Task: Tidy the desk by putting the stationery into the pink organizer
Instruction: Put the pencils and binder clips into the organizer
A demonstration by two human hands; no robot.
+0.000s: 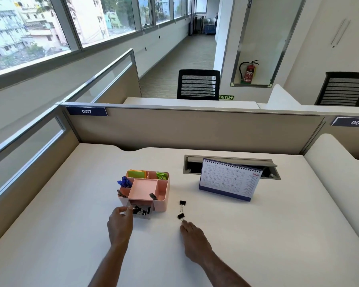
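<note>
The pink organizer [162, 189] stands on the white desk. It holds blue pens, sticky notes, a green clip and a black clip. Its small clear drawer [141, 212] is pulled out at the front, with several black binder clips inside. My left hand [120, 222] grips the drawer's left front corner between thumb and fingers. Two black binder clips lie on the desk to the right: a far binder clip [182, 204] and a near binder clip [181, 216]. My right hand [192, 237] lies flat on the desk, its fingertips just short of the near clip's wire handle.
A desk calendar [230, 181] stands at the right, in front of a cable tray opening [226, 160]. Beige partitions [195, 129] wall the desk at the back and left. White desk surface lies in front of both hands.
</note>
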